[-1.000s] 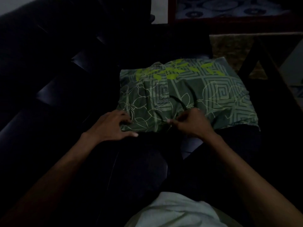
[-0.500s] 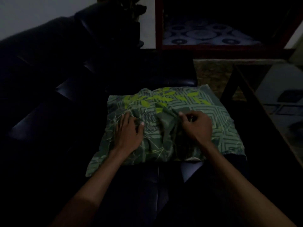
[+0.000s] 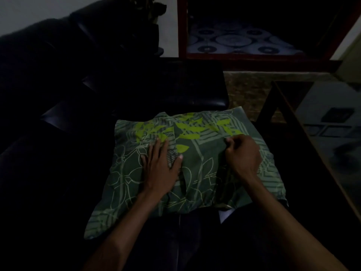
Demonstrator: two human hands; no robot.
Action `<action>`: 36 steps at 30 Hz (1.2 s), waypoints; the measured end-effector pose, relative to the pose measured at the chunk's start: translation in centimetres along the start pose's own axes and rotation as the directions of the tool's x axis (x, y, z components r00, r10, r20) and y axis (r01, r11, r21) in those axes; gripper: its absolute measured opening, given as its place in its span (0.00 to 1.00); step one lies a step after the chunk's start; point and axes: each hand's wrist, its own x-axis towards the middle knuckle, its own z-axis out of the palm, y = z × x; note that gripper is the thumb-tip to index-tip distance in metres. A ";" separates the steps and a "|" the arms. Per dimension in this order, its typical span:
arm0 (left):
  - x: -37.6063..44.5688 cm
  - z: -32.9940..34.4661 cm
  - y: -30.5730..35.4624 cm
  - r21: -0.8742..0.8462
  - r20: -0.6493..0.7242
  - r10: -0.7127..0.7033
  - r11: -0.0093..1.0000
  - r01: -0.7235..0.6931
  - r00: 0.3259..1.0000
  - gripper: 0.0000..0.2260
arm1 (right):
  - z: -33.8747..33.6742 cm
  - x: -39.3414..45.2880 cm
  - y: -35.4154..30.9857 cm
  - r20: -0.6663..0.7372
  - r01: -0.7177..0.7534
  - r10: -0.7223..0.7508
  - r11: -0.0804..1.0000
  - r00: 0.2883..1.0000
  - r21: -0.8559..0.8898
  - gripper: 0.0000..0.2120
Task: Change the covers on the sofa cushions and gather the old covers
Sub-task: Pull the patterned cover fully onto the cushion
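Since 0.5 s ago my right hand drew its pinched cover fold rightward | left hand flat, pressing cushion | slack lies between hands

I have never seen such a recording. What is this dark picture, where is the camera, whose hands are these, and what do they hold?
There is no machine here. The camera sits on a person's head and looks down, so you see that person's own two arms. A green cushion with a leaf pattern lies on a dark sofa. The left hand lies flat on the cushion with straight fingers and presses it. The right hand pinches the cloth of the cover with curled fingers. To the right stands a table with a glass top. The room is dim, so small details are unclear.
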 end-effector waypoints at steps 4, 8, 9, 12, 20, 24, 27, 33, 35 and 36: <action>-0.5 -1.1 -0.2 -0.107 -0.219 0.016 0.993 -0.040 0.976 0.10 | 0.9 -2.7 -1.5 -0.018 0.297 -0.298 0.945 0.955 0.139 0.08; -0.6 -3.4 0.2 -0.153 -0.291 -0.040 0.988 -0.005 0.956 0.05 | 2.1 -6.4 -3.1 0.172 0.684 -0.681 0.728 0.712 0.050 0.12; -0.4 -4.1 0.5 -0.210 -0.305 -0.077 0.978 0.011 0.949 0.07 | 2.7 -7.5 -3.3 0.224 0.714 -0.702 0.699 0.676 0.040 0.14; 0.5 -5.4 1.2 -0.277 -0.359 -0.037 0.958 -0.069 0.932 0.09 | 4.5 -9.8 -4.2 0.268 0.709 -0.700 0.700 0.661 0.081 0.15; 1.0 -6.2 1.2 -0.311 -0.281 0.013 0.945 -0.104 0.960 0.09 | 4.8 -9.5 -8.7 0.358 0.280 -0.423 0.878 0.832 0.387 0.10; 1.2 -6.1 1.2 -0.265 -0.219 0.054 0.958 -0.113 0.974 0.08 | 5.6 -9.3 -9.1 0.478 0.119 -0.385 0.860 0.790 0.495 0.12; 1.4 -5.7 1.1 -0.276 -0.139 0.093 0.953 -0.128 0.986 0.05 | 3.8 -7.7 -8.2 0.484 -0.043 -0.271 0.838 0.832 0.543 0.10; 2.7 -5.2 1.0 -0.328 -0.128 0.126 0.931 -0.162 0.984 0.04 | 3.0 -5.2 -8.8 0.288 0.242 -0.364 0.891 0.886 0.385 0.08; 4.8 -5.5 -0.1 -0.265 -0.190 0.105 0.952 -0.154 0.976 0.05 | 3.4 -3.9 -9.5 0.265 0.356 -0.429 0.891 0.863 0.283 0.10; 5.9 -5.6 -0.7 -0.232 -0.173 0.108 0.962 -0.147 0.979 0.06 | 3.8 -3.2 -9.8 0.265 0.403 -0.452 0.888 0.852 0.220 0.11</action>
